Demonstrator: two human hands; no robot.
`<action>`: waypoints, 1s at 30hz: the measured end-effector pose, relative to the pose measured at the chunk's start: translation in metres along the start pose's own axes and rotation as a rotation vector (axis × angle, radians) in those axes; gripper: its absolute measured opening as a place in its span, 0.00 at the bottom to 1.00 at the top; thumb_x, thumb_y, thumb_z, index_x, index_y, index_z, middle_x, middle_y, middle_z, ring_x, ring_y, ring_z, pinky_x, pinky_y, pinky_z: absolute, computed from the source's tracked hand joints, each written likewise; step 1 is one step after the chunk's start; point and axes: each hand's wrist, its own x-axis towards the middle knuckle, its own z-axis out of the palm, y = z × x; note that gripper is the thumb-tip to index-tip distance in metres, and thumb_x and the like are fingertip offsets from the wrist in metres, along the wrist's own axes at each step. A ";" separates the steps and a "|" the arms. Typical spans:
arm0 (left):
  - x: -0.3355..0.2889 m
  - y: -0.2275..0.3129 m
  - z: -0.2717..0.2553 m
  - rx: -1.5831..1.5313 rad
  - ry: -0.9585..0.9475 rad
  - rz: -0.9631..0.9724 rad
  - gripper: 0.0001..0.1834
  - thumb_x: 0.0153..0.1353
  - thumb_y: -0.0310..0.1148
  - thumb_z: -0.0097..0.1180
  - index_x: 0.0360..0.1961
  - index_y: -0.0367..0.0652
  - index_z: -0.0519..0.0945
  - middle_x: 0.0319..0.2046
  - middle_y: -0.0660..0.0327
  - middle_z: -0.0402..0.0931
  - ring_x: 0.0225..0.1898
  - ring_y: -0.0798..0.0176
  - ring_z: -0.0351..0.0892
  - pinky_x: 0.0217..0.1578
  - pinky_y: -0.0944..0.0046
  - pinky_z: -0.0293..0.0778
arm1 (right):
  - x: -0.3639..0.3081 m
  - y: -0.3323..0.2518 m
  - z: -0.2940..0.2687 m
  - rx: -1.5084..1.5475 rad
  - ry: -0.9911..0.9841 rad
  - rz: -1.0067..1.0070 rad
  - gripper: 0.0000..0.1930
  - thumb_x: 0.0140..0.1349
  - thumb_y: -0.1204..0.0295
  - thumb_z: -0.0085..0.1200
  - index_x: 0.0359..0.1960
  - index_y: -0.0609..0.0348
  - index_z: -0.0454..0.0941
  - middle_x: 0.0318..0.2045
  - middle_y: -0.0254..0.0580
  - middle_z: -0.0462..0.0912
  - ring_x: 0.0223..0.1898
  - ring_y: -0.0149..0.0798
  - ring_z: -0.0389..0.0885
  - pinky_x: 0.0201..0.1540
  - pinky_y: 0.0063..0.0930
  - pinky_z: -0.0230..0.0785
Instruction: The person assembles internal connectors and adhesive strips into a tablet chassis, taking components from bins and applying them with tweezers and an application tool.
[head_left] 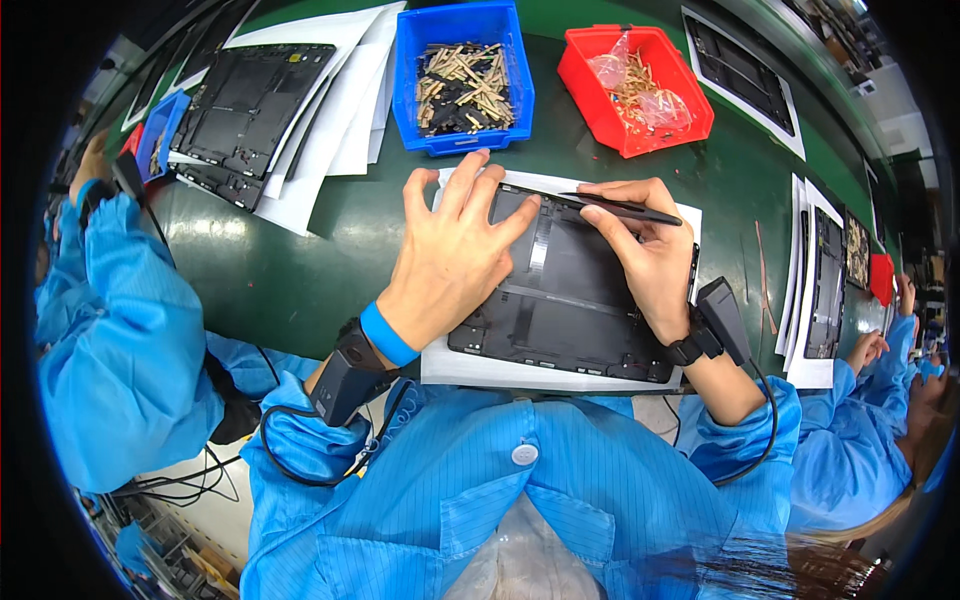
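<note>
1. Work on the black panel (580,308) seems under way; it lies on white paper (452,366) on the desk (240,270), and how much is left I cannot tell
2. Left hand (445,255): fingers spread, index fingertip at the panel's upper edge
3. Right hand (660,268): fingers grasping black tweezers (642,210)
4. Blue bin (465,144): gold strips, black pieces
5. Red bin (590,105): gold strips, clear plastic
</note>
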 end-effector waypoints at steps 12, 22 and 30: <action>0.003 -0.007 -0.002 -0.079 0.001 -0.006 0.26 0.49 0.28 0.60 0.52 0.61 0.81 0.54 0.58 0.70 0.64 0.51 0.62 0.56 0.41 0.56 | 0.004 0.003 -0.003 -0.012 -0.023 0.050 0.07 0.60 0.80 0.61 0.37 0.67 0.78 0.40 0.43 0.86 0.41 0.30 0.85 0.45 0.22 0.78; 0.003 -0.009 -0.003 -0.086 -0.020 0.019 0.26 0.50 0.28 0.59 0.52 0.61 0.81 0.55 0.59 0.69 0.64 0.51 0.61 0.57 0.41 0.55 | 0.008 0.004 0.000 0.035 0.044 0.065 0.06 0.60 0.77 0.63 0.35 0.67 0.80 0.34 0.42 0.86 0.35 0.26 0.83 0.39 0.20 0.75; 0.004 -0.007 -0.001 -0.131 -0.018 0.020 0.27 0.48 0.26 0.59 0.52 0.57 0.80 0.55 0.58 0.69 0.64 0.51 0.62 0.57 0.41 0.55 | 0.007 0.006 -0.002 -0.109 0.006 -0.052 0.05 0.59 0.77 0.63 0.35 0.65 0.80 0.34 0.42 0.87 0.36 0.29 0.85 0.40 0.21 0.77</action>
